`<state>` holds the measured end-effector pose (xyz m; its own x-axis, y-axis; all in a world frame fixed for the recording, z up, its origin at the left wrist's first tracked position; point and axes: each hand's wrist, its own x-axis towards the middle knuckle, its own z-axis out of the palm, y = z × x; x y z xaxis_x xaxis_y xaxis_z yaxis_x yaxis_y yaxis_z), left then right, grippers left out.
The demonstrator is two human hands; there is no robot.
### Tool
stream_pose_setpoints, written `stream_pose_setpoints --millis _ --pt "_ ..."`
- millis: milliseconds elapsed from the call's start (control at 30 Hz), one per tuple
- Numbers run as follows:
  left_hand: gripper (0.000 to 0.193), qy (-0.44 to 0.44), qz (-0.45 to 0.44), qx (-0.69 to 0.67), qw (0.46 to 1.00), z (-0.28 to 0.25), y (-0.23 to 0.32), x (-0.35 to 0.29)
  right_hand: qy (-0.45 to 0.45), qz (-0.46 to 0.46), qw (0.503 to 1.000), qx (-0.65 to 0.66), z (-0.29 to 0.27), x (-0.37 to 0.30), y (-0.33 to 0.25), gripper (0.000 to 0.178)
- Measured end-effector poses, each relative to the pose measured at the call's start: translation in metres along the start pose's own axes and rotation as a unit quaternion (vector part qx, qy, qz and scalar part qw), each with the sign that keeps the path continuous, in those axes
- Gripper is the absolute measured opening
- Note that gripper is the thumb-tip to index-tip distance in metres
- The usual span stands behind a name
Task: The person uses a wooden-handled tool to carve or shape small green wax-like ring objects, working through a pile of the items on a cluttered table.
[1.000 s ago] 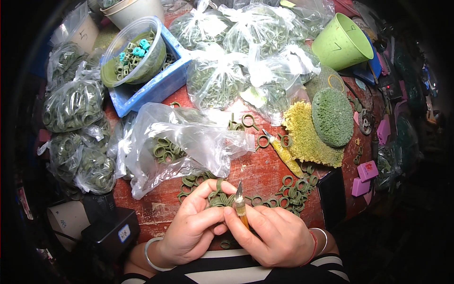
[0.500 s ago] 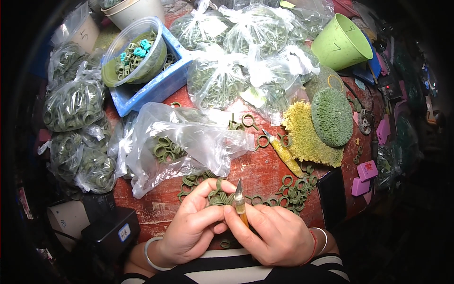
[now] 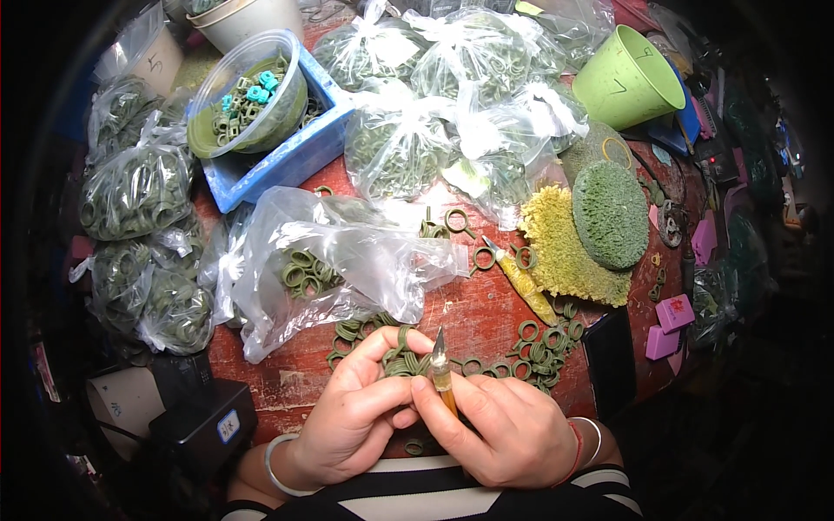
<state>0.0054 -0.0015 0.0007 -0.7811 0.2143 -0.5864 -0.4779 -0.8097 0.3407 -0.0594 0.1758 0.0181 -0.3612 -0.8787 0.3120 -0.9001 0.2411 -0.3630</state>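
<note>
My right hand point(image 3: 508, 425) is closed round a craft knife point(image 3: 441, 375), its pointed blade upward and its yellow handle partly hidden by the fingers. Close on its left is my left hand point(image 3: 352, 421), index finger and thumb curved, with a small dark green ring point(image 3: 402, 339) at the index finger. More rings show between that finger and thumb; whether they are held or lie behind cannot be told. Both thumbs nearly meet beside the knife. Loose green rings point(image 3: 543, 352) lie on the red tabletop point(image 3: 295, 391) past my right hand.
Beyond my hands lies an open plastic bag point(image 3: 339, 252) of rings. A second knife point(image 3: 526, 286) rests by a yellow sponge mat point(image 3: 556, 243) and a round green pad point(image 3: 610, 215). Tied bags point(image 3: 400, 148), a blue bin point(image 3: 287, 169), a green cup point(image 3: 625, 74) and a dark phone-like slab point(image 3: 610, 365) stand around.
</note>
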Motion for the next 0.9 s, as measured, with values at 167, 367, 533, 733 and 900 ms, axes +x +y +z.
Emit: stream_pose_setpoints --millis 167,367,533,733,900 --pt "0.029 0.000 0.001 0.000 1.000 0.0008 0.0004 0.0000 0.002 0.001 1.000 -0.001 0.0007 0.0001 0.0002 0.033" --pt "0.028 0.001 -0.001 0.004 1.000 0.0004 0.0000 -0.0003 -0.010 0.007 1.000 -0.006 -0.0015 0.0000 -0.0015 0.036" --pt "0.028 -0.009 -0.003 -0.002 1.000 0.0000 0.0008 -0.0002 -0.001 0.004 1.000 -0.008 -0.0012 0.0007 -0.0015 0.031" --pt "0.028 -0.014 0.002 0.002 1.000 -0.0007 0.0010 -0.0015 -0.029 0.003 1.000 -0.007 -0.0058 0.0012 -0.0024 0.036" --pt "0.028 -0.010 0.001 -0.001 1.000 0.0008 0.0027 -0.0010 -0.026 -0.001 1.000 -0.008 -0.0046 0.0022 -0.0004 0.036"
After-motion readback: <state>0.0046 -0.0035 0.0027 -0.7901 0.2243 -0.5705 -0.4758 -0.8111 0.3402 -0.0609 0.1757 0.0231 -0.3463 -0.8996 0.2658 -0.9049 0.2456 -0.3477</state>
